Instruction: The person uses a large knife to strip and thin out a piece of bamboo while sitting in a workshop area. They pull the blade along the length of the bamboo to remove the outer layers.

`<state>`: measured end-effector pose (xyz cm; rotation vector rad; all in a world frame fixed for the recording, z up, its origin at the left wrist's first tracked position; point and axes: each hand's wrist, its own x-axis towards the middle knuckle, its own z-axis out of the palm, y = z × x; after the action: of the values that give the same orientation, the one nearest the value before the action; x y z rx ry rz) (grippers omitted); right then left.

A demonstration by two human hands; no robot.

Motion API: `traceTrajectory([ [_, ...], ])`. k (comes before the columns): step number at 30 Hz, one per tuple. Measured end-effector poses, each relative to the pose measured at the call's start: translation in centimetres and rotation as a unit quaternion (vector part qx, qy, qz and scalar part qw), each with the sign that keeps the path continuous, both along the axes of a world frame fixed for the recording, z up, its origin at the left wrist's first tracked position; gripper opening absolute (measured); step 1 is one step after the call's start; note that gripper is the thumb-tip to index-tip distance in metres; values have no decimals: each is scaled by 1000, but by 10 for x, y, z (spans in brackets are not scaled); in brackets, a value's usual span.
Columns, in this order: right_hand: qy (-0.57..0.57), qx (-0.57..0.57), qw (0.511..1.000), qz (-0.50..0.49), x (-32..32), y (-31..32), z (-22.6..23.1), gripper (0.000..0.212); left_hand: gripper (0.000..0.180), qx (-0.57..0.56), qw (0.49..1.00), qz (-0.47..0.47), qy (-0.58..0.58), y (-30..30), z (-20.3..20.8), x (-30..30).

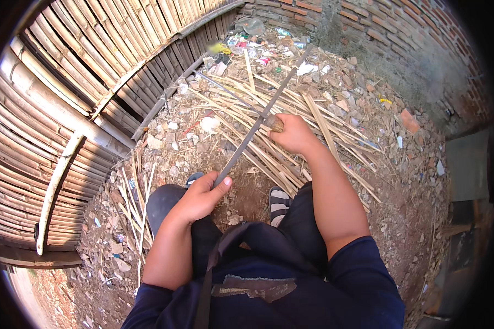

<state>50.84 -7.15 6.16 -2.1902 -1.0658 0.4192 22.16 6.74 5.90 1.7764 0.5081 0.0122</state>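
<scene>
My left hand (203, 194) pinches the near end of a long, flat grey-brown strip (247, 140), thumb on top. The strip slants up and away to the right, over the pile. My right hand (293, 134) is closed round the stubby wooden handle of a knife (274, 124). From that handle a narrow blade appears to run up and to the left, crossing the strip. Much of the blade is hard to pick out against the pale split bamboo strips (291, 167) heaped on the ground beneath.
A bamboo slat wall (110, 60) stands on the left and a brick wall (389, 33) at the back right. Rubble and litter (252, 46) cover the ground. More thin strips (140, 203) lie by my left knee. My sandalled foot (279, 204) is close to the heap.
</scene>
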Motion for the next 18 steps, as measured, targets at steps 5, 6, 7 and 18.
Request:
traceTrajectory([
  [5,-100,-65,988,94,-40,-5,26,36,48,-36,999,-3,17,2,-2,-4],
  [6,-96,-67,988,96,-35,-3,18,36,48,-38,999,-2,21,1,1,-5],
  [7,-67,-57,992,88,-23,-7,10,36,48,-24,999,-7,20,-3,5,-2],
  [18,-109,-67,985,115,-36,-7,31,34,39,-24,1000,-14,1,1,-1,-5],
])
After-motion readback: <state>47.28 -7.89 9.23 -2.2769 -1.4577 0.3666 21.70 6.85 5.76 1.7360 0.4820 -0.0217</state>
